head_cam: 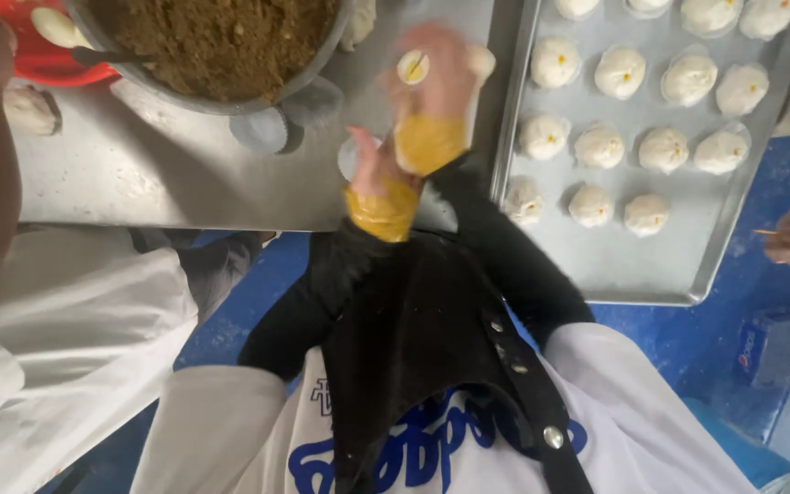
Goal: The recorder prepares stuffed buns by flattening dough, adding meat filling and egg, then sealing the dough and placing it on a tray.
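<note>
Right hand (436, 78) pinching round filled dough ball (412, 67), opening facing camera

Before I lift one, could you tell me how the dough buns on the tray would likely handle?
The buns look soft and rounded, so they would probably dent if squeezed. Their flattish bases on the tray suggest they would slide, not roll. They are probably light.

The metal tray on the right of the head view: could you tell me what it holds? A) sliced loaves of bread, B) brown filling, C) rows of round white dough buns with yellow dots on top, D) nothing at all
C: the metal tray carries rows of round white dough buns, most with a small yellow dot on top, while the brown filling sits apart in a large bowl.
</note>
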